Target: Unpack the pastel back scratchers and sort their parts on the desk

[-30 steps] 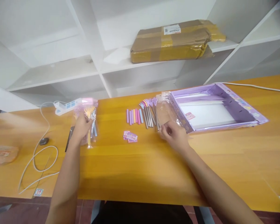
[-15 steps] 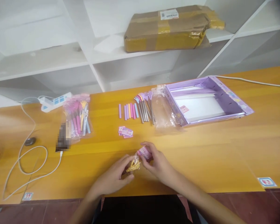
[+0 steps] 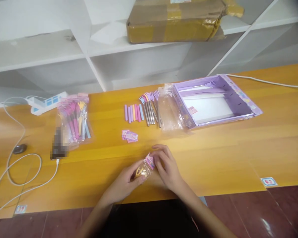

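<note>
Both of my hands meet near the front edge of the wooden table (image 3: 228, 155). They hold a small clear packet (image 3: 144, 168) with a yellow hand-shaped piece inside and a pink card top. My left hand (image 3: 125, 182) grips the packet's lower end. My right hand (image 3: 167, 168) pinches the pink card end. Beyond them lie a few pink stickers (image 3: 129, 135), a row of pastel sleeves (image 3: 133, 112), and metal rods with hand-shaped tips (image 3: 150, 107).
A bag of coloured hand-tipped pens (image 3: 75, 118) lies at the left beside a dark blurred object (image 3: 57, 147). Further left are a white power strip (image 3: 46, 102) and cable (image 3: 20, 172). An open purple box (image 3: 215, 102) and clear wrappers (image 3: 169, 110) sit right. A brown parcel (image 3: 173, 21) rests on the shelf.
My left hand left the pen bag and my right hand left the wrappers; both came together at the table's front holding the small packet, now tilted further. The view has dropped.
</note>
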Demonstrator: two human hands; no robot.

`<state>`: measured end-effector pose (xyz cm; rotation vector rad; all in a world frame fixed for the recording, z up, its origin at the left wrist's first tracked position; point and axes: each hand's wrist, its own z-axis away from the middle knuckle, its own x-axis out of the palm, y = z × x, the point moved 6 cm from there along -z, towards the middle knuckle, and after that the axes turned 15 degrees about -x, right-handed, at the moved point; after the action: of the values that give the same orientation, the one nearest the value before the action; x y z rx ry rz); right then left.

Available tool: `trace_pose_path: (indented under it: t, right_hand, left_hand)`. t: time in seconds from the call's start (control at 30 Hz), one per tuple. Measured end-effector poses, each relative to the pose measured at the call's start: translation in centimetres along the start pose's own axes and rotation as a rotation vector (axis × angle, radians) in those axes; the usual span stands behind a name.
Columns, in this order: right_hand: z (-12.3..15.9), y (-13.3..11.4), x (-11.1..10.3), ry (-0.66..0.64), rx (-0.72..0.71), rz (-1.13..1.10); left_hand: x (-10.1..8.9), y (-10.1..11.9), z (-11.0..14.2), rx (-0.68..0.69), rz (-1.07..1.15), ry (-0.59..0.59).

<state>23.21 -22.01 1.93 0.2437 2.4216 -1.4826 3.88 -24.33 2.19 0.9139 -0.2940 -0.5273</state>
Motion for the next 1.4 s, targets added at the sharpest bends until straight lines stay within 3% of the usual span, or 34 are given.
trace_pose_path:
  t: [0.23,0.37,0.43,0.53,0.67,0.77,0.83,0.93,1.0,1.03,1.07,1.17,1.2,1.3,1.4]
  right_hand:
    - [-0.3,1.6,-0.1,-0.059,0.273,-0.331]
    - [-2.4,3.0,-1.6,-0.012,0.278,-0.244]
    - [-4.3,3.6,-1.3,-0.035,0.282,-0.217]
    - [-8.0,4.0,1.4,-0.177,0.241,-0.259]
    - [-11.6,3.4,4.3,-0.339,-0.008,-0.073]
    - [-11.3,2.4,3.8,-0.293,-0.145,0.007]
    - [-9.9,1.6,3.2,-0.272,-0.139,-0.134]
    - [-7.1,-0.6,4.1,-0.519,-0.073,-0.404]
    - [-5.8,-2.5,4.6,-0.663,-0.067,-0.424]
    - [-5.8,-3.4,4.3,-0.647,-0.081,-0.382]
    - [-6.2,-4.2,3.5,-0.548,-0.109,-0.320]
    - [-8.4,-6.9,-1.8,0.008,-0.255,-0.075]
    - [-8.9,-7.8,-3.3,0.108,-0.307,-0.001]
    - [-10.8,-9.1,-5.7,0.058,-0.339,0.064]
    - [-11.5,-7.6,-7.6,0.237,-0.186,-0.090]
  left_hand:
    - [-0.4,-0.6,0.6,-0.031,-0.051,-0.008]
    - [-1.7,-1.7,1.8,-0.084,-0.146,0.054]
    - [-2.3,-2.1,2.5,-0.114,-0.158,0.078]
    - [-2.9,-2.2,3.2,-0.132,-0.162,0.099]
    - [-2.8,-2.0,3.6,-0.108,-0.133,0.087]
    - [-3.2,-2.1,3.6,-0.080,-0.059,0.144]
    - [-3.5,-2.2,3.6,-0.063,0.000,0.199]
    - [-3.6,-2.0,3.2,-0.038,0.097,0.225]
    - [-3.2,-1.8,2.8,-0.035,0.131,0.189]
    - [-2.9,-1.8,2.7,-0.036,0.147,0.149]
    - [-2.5,-1.8,2.5,-0.036,0.170,0.083]
    - [-0.9,-2.4,2.4,-0.038,0.259,-0.225]
    - [-0.5,-2.7,2.5,-0.050,0.269,-0.320]
    - [0.2,-3.7,2.8,-0.096,0.191,-0.428]
    - [0.3,-4.0,2.9,-0.073,0.113,-0.382]
